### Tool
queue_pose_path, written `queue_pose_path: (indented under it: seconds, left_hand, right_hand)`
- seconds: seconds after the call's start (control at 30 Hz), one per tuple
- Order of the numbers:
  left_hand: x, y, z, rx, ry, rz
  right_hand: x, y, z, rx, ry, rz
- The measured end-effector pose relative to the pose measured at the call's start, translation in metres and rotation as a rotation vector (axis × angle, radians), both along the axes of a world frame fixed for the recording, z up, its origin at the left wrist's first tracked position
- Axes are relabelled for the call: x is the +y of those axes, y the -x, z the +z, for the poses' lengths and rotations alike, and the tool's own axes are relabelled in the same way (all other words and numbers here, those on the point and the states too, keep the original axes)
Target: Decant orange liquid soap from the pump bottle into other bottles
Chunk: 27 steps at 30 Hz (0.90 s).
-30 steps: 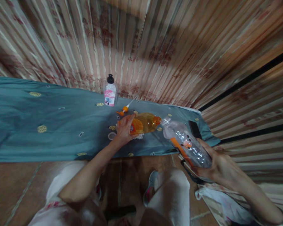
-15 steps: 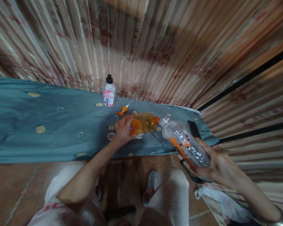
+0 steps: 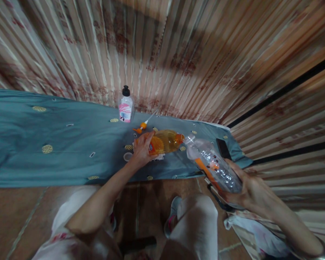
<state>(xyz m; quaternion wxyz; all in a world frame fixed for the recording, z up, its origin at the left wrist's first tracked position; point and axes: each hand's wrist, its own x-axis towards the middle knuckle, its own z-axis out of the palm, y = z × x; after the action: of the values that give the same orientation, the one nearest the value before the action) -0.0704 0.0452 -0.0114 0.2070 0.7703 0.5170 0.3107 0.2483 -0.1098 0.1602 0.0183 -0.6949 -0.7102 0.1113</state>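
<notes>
My left hand [image 3: 143,151] is wrapped around an orange, see-through bottle [image 3: 166,142], tipped nearly level with its open neck to the right. My right hand [image 3: 241,187] grips a large clear plastic bottle [image 3: 212,164] with an orange label, slanted so that its mouth meets the orange bottle's neck. Whether the two mouths touch or stand slightly apart, I cannot tell. Just behind the orange bottle, an orange pump top [image 3: 142,126] with a pale tube lies on the cloth. A small round clear cap [image 3: 128,156] rests beside my left wrist.
A clear bottle with a black cap and pink label [image 3: 125,106] stands at the back of the teal cloth [image 3: 78,144]. A dark phone-like slab [image 3: 223,148] lies at the right. Pleated curtains [image 3: 141,54] hang behind; a white bag [image 3: 254,231] is low at right.
</notes>
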Motion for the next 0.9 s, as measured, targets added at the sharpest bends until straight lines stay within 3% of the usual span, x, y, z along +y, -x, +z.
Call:
queue_pose_path:
  seconds: [0.9]
  left_hand:
    - [0.002, -0.0003, -0.0035, -0.002, -0.016, 0.006]
  right_hand:
    - [0.0005, -0.0014, -0.0029, 0.005, 0.013, -0.029]
